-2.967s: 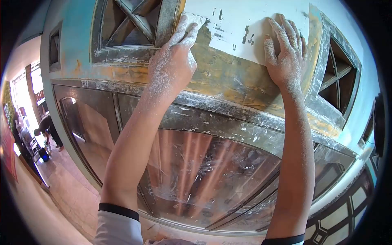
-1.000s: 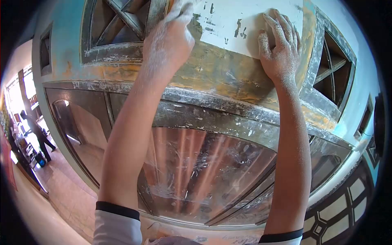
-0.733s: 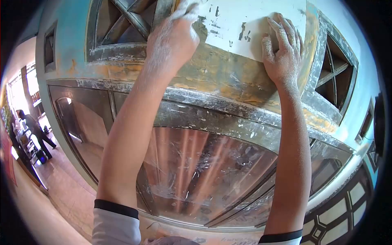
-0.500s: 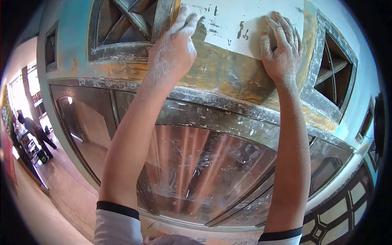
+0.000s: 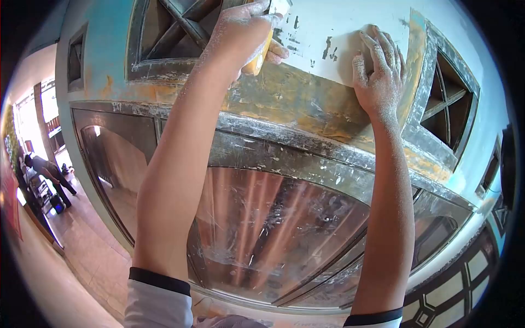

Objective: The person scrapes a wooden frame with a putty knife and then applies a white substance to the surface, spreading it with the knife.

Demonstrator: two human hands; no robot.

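My left hand (image 5: pixel 243 35), dusted with white powder, is closed round a yellow-handled scraper (image 5: pixel 264 50) at the left edge of the white panel (image 5: pixel 309 27). The tool's whitish upper end (image 5: pixel 280 6) rises past my fingers at the top of the view. My right hand (image 5: pixel 380 76), also dusty, lies against the panel's lower right part with its fingers stretched out. Between my hands, dark flaked patches (image 5: pixel 328 48) mark the white surface. Below it runs a brown and ochre worn band (image 5: pixel 306 101) with its paint partly gone.
Cross-barred wooden openings (image 5: pixel 445 101) flank the panel. Underneath, a paint-spattered ledge (image 5: pixel 306 139) tops a glossy glazed frame (image 5: pixel 273 229). Far left, a person (image 5: pixel 46 169) bends over near some equipment on the tiled floor (image 5: pixel 90 240). Dark lattice work (image 5: pixel 454 295) stands at lower right.
My left hand has turned at the wrist and shifted slightly right, bringing the yellow handle into view. My right hand stays in place. The far person bends lower.
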